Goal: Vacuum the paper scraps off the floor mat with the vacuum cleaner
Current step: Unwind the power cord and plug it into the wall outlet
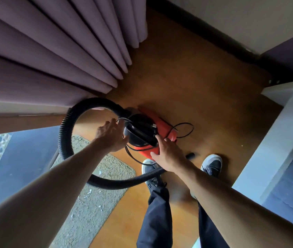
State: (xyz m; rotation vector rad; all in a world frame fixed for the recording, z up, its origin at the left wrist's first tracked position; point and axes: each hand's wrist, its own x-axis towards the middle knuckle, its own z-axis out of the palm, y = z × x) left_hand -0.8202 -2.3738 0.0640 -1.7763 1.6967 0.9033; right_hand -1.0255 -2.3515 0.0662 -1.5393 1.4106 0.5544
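Wooden floor (201, 90): left hand (112, 136), right hand (167, 155) flank the red-and-black canister vacuum cleaner (161, 125), fingers (114, 123) loosely spread, gripping nothing. Looks like set-up; handle (139, 134) grip next.

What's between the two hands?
Head view: the black top of the vacuum cleaner; left hand and right hand flank it.
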